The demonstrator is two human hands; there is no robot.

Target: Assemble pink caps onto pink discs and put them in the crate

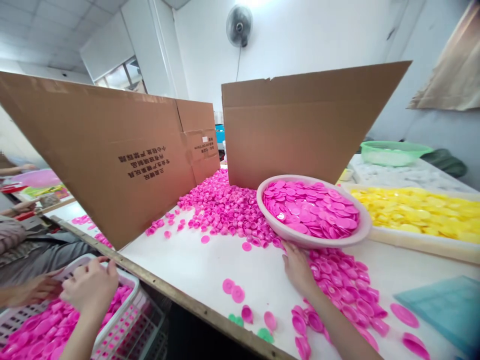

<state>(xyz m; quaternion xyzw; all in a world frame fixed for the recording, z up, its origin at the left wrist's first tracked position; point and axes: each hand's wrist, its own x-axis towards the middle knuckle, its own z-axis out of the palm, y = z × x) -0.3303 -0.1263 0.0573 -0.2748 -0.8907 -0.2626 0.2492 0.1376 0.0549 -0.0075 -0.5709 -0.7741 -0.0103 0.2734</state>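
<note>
Discs (337, 285), pink, lie heaped on the white table (210, 265) and touch the right hand (298, 270), which rests flat and released just below the bowl (270, 220). Left hand (90, 286) hangs curled over the basket (129, 279); whether it grips something I cannot tell. Cardboard (112, 150) stands behind, and a fan (239, 25) is on the white wall (300, 35).

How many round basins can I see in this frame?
3: a pale basin of pink discs beside the right hand, a green basin back right, a pink basin far left, partly hidden.
</note>
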